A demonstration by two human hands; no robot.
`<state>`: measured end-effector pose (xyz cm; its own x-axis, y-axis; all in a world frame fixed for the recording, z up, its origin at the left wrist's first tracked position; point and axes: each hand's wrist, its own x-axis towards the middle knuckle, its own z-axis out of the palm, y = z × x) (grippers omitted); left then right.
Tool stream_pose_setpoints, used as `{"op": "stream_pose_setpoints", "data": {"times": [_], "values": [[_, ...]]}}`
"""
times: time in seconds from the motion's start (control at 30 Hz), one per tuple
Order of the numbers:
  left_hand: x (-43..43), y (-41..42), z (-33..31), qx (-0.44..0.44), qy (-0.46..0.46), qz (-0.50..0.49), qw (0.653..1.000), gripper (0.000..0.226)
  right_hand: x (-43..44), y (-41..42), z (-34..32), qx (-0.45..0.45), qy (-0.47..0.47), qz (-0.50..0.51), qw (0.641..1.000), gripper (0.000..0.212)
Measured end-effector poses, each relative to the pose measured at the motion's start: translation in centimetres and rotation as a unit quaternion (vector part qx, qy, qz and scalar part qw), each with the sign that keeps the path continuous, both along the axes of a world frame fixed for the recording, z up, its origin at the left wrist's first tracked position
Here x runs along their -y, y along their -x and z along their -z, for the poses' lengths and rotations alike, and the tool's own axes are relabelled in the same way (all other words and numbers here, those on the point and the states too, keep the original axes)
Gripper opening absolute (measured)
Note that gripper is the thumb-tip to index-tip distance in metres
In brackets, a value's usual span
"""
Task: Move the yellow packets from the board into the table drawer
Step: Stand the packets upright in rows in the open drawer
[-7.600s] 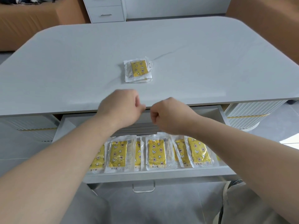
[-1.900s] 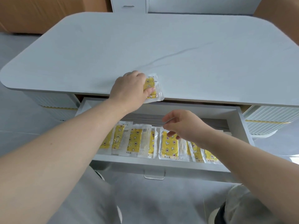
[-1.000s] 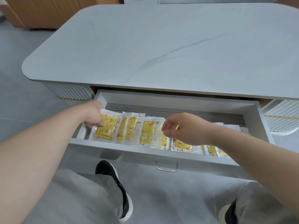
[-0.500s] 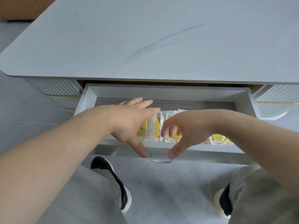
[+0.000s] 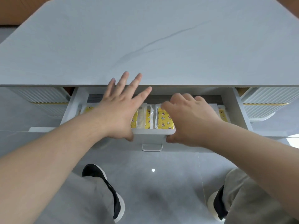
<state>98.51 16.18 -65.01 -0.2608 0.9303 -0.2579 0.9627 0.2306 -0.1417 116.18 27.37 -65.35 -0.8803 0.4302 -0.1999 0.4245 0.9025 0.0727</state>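
Hovering flat over the drawer (image 5: 71,109) pulled out under the desk's (image 5: 145,38) near edge, left hand (image 5: 119,113) has fingers straight and spread, thumb at the front rim. Yellow packets (image 5: 163,120), glossy, clear-wrapped and printed, sit in a row along the drawer's front edge. Right hand (image 5: 189,120) is curled over them; can't tell if it grips anything.

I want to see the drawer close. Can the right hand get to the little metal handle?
Probably yes. The right hand rests over the front edge of the drawer, thumb on the front, and the handle sits uncovered just beside that thumb, with nothing between them.
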Motion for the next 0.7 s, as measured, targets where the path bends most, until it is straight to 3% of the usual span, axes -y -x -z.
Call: {"op": "stream_pose_setpoints", "data": {"times": [0.2, 0.37, 0.6, 0.7], "values": [[-0.6, 0.7, 0.0, -0.019, -0.082, -0.034, 0.996, 0.149, -0.8, 0.9, 0.1, -0.068, -0.052, 0.031, 0.996, 0.107], [-1.5, 1.0, 0.4, -0.030, -0.113, -0.051, 0.992, 0.137, -1.7, 1.4, 0.4, -0.085, -0.064, 0.061, 0.992, 0.112], [-4.1, 1.0, 0.6, -0.022, -0.136, -0.044, 0.989, 0.093, -3.3, 2.8, 1.0, -0.101, -0.069, 0.097, 0.988, 0.084], [-5.2, 1.3, 0.8, -0.062, -0.155, -0.038, 0.985, 0.087, -3.9, 3.5, 1.3, -0.113, -0.088, 0.098, 0.985, 0.072]]}}
